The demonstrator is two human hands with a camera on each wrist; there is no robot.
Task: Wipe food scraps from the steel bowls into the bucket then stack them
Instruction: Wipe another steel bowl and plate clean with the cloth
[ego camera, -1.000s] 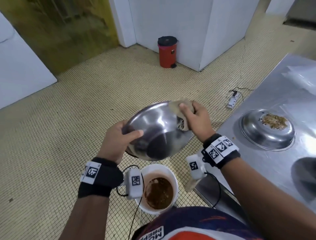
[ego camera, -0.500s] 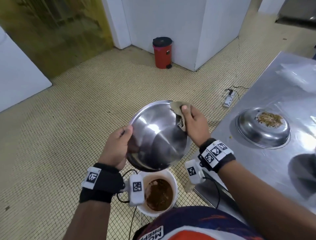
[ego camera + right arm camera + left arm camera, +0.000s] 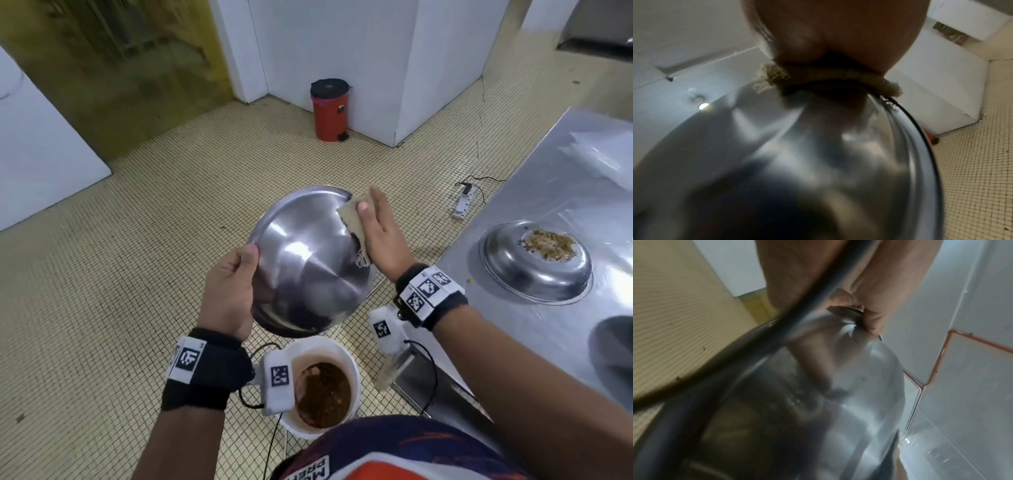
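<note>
Wiping the tilted bowl over the bucket: grip and cloth contact.

Left hand (image 3: pixel 227 291) grips the rim of the round polished steel bowl (image 3: pixel 305 263) at its 9 o'clock, thumb over the lip and fingers behind; the bowl is held in the air, tilted, low edge at 6 o'clock above the white plastic bucket (image 3: pixel 354 363), which holds brown scraps. Interior looks largely clean. Right hand (image 3: pixel 380 233) presses a frayed beige cloth (image 3: pixel 352 219) flat-fingered against the rim at 2 o'clock, thumb on the cloth. Judgement: sweep downward toward 6 o'clock so residue falls in the bucket, keeping the left grip firm against the push. Second steel bowl (image 3: pixel 534 274), with brownish scraps in it, waits on the steel counter (image 3: pixel 548 192) at 3 o'clock.
</note>
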